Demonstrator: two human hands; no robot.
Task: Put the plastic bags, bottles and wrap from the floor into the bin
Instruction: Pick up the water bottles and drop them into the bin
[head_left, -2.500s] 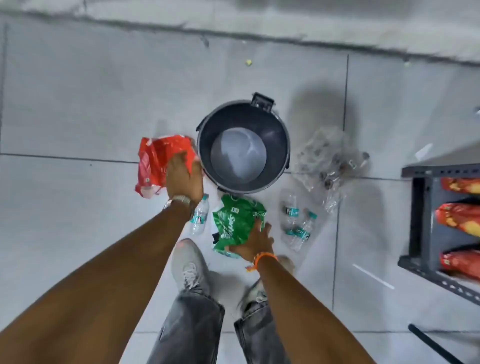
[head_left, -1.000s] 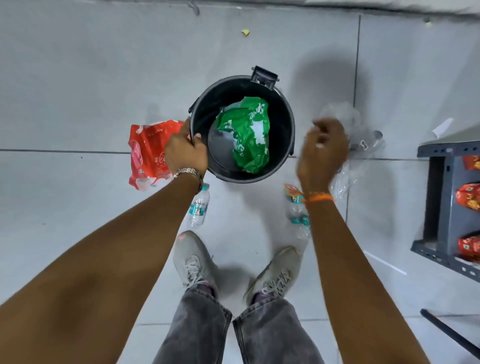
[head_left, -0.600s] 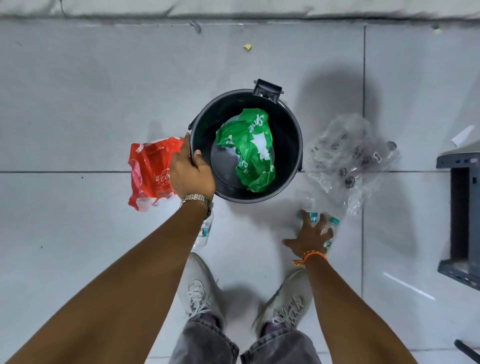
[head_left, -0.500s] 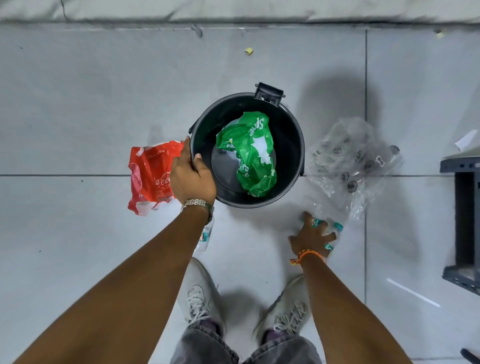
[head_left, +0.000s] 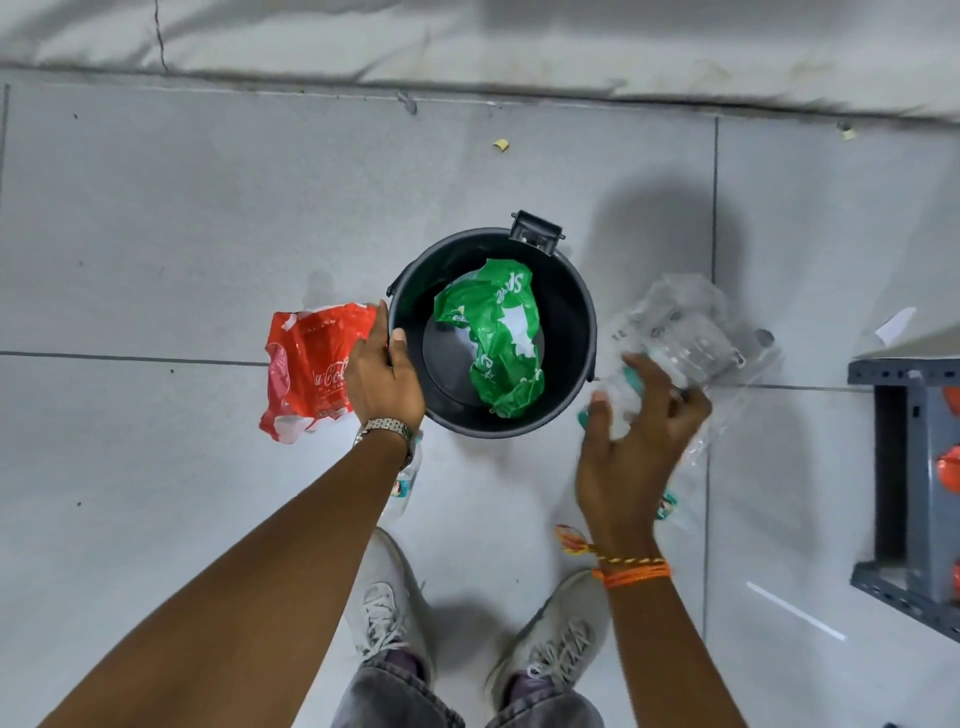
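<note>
Right hand (head_left: 631, 452) fingers holding clear bottles (head_left: 621, 397) beside bin (head_left: 576, 322); left hand (head_left: 384, 379) gripping rim; loose hold could drop one short

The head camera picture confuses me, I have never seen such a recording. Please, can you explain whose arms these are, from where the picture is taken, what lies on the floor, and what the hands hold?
No machine is here: a person wears one wide-angle camera on the head, looking down, so you see their own arms, jeans and shoes. The left hand grips the rim of the black bin, which stands on the tiled floor. A green plastic bag already lies inside the bin. The right hand holds a clear bottle with a teal label, lifted beside the bin. On the floor remain a red plastic bag left of the bin, crumpled clear wrap right of it, one bottle partly hidden under the left wrist, and another behind the right wrist. A grey shelf stands at the right edge.
</note>
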